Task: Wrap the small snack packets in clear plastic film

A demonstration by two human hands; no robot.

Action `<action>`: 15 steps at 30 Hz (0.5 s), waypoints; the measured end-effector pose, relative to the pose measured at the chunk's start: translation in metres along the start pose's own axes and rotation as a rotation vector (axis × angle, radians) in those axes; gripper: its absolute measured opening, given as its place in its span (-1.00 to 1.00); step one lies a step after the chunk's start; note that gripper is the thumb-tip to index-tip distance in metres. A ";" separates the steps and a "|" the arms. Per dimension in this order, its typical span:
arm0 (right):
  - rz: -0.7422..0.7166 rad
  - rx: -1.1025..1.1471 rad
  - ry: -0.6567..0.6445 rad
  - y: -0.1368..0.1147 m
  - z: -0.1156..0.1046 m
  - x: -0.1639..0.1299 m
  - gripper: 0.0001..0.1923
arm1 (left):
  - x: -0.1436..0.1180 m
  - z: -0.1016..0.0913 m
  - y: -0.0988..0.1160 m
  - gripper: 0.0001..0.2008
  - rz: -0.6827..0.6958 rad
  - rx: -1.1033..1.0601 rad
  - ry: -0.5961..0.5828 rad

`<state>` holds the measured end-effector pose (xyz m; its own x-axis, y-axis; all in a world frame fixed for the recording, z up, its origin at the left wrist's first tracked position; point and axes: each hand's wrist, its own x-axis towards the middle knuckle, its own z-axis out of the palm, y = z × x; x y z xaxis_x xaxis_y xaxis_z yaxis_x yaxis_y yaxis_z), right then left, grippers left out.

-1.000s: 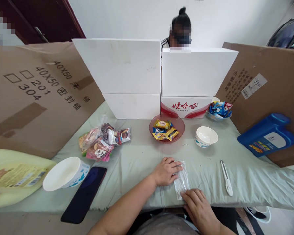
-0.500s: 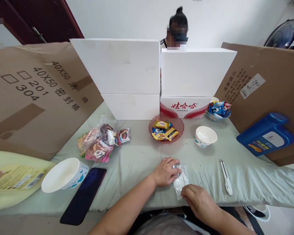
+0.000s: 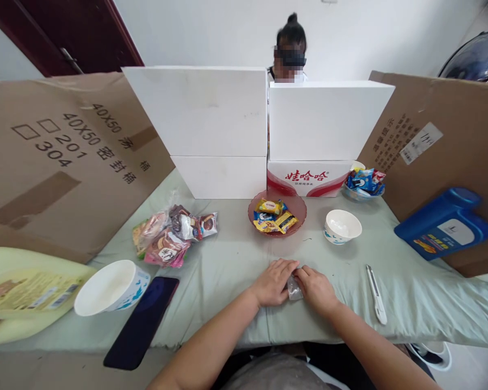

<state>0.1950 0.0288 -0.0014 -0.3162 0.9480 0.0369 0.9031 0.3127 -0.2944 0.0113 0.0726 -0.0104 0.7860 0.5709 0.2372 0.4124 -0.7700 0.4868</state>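
A crinkled, clear-silvery plastic wrapper (image 3: 295, 290) lies on the cloth near the table's front edge, folded small and mostly hidden by my fingers. My left hand (image 3: 274, 281) presses down on its left side with fingers closed together. From the right, my right hand (image 3: 316, 287) pinches the wrapper's upper part, its fingertips meeting those of the left. Beyond the hands stands a pinkish glass bowl (image 3: 257, 226) holding several yellow and blue packaged snacks (image 3: 285, 221). A small white paper bowl (image 3: 342, 226) with blue print is to the right of it.
A utility knife (image 3: 376, 297) lies at right, near a blue bottle (image 3: 445, 225). At left are a phone (image 3: 141, 324), a tilted paper bowl (image 3: 113, 287), a pale yellow jug (image 3: 32, 298) and bagged snacks (image 3: 168, 235). White boxes (image 3: 219, 119) stand behind; a person (image 3: 291, 43) is beyond them.
My right hand has moved up and away from me, bringing the wrapper's near end up against my left hand. The wrapper, spread out before, is now folded smaller.
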 end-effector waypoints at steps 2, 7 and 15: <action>0.028 0.006 -0.007 0.001 -0.002 0.001 -0.75 | 0.001 -0.001 0.001 -0.26 -0.003 -0.009 -0.006; 0.054 0.048 -0.030 0.003 -0.012 0.005 -0.80 | 0.001 -0.001 0.000 -0.23 0.005 -0.030 -0.013; -0.211 0.267 -0.071 -0.013 -0.045 -0.045 -0.78 | 0.001 -0.003 -0.001 -0.68 0.010 -0.025 -0.013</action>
<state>0.2109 -0.0156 0.0435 -0.5158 0.8546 0.0600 0.7106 0.4659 -0.5273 0.0104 0.0746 -0.0082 0.7961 0.5592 0.2314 0.3930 -0.7684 0.5051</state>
